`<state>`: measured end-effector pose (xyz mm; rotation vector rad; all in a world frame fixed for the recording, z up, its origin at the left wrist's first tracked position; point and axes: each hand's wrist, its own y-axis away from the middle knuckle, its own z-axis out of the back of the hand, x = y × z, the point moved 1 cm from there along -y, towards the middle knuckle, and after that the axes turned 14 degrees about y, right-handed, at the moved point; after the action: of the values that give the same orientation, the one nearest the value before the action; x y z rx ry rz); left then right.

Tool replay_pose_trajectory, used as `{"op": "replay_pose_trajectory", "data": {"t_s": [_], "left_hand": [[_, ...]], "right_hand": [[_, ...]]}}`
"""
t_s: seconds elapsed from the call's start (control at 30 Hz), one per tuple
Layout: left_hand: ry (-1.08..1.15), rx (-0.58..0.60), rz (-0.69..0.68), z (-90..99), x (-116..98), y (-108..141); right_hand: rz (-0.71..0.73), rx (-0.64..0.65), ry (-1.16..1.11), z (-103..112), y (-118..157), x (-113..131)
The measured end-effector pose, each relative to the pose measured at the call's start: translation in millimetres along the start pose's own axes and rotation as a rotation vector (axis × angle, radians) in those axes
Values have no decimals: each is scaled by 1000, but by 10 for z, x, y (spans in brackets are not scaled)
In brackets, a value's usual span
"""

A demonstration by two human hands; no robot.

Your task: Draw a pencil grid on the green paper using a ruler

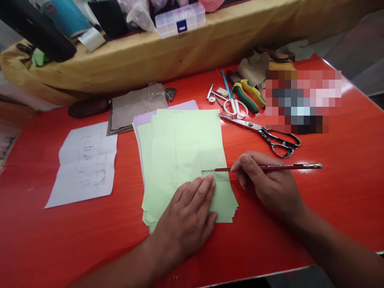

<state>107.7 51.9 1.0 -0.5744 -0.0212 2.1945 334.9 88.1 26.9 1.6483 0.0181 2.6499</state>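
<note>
Now, left hand (pixel 186 218) spread flat on pale green paper sheets (pixel 180 148), fingertips pinning a clear plastic ruler (pixel 222 174), right hand (pixel 264 180) gripping a slim red pencil (pixel 270 168), tip at the ruler

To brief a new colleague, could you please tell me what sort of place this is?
Probably a leathercraft or pattern-making workshop: long steel tailor's shears, tan leather offcuts, and pale green paper sheets marked in pencil.
</note>
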Motion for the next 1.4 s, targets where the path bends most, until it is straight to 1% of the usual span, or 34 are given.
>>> {"op": "replay_pose_trajectory", "data": {"t_s": [0.43,0.77,1.2,1.4], "left_hand": [[-9,3,-9,13,3,-7],[-4,3,-2,1,2,1],[2,8,-1,8,4,-2],[-5,8,4,5,0,-3]], "right_hand": [[-12,-10,5,-25,-24,-2],[1,-11,-3,-1,-26,-6],[-24,-21,1,-11,-17,-6],[-30,-12,37,-8,-29,1]]}}
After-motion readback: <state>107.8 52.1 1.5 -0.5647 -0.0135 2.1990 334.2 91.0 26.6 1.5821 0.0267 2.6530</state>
